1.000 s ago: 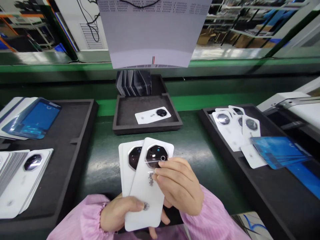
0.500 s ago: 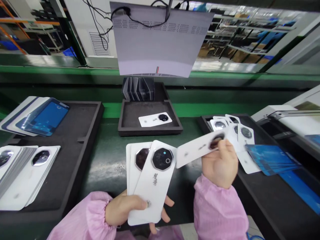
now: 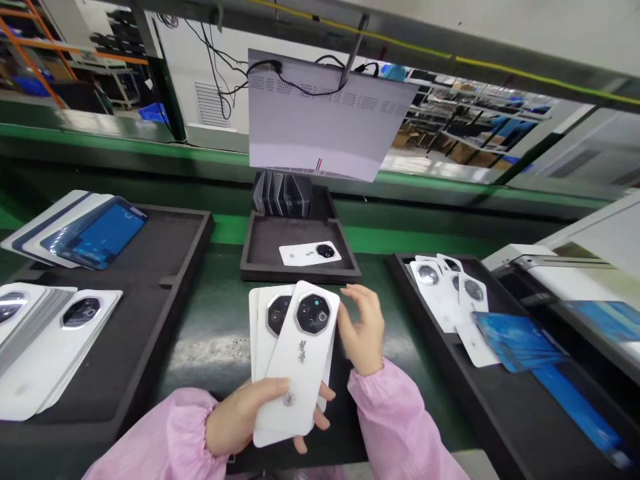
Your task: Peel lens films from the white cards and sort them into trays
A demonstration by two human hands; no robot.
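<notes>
Several white phone back covers (image 3: 306,360) are fanned in my left hand (image 3: 240,413), its thumb on the front one and its fingers behind. The front cover has a dark eight-sided camera window (image 3: 313,314) near its top and small dark script below. My right hand (image 3: 364,330) is beside the top right edge of this fan, thumb and fingers apart and curved, with nothing seen in it. Its thumb is very near the front cover's edge; I cannot tell whether they touch. A further white edge shows behind the front cover on the right.
One white cover (image 3: 310,253) lies in the dark middle tray (image 3: 300,273), below a hanging monitor (image 3: 325,120). The left tray (image 3: 185,267) bears rows of white covers and blue film-faced sheets (image 3: 107,233). In the right tray (image 3: 425,353) are loose white covers (image 3: 440,293) and blue sheets (image 3: 520,340).
My right hand has moved left to the fan and let go of the cover it held, which now seems to be behind the front one. My left hand keeps its hold. The view has tilted.
</notes>
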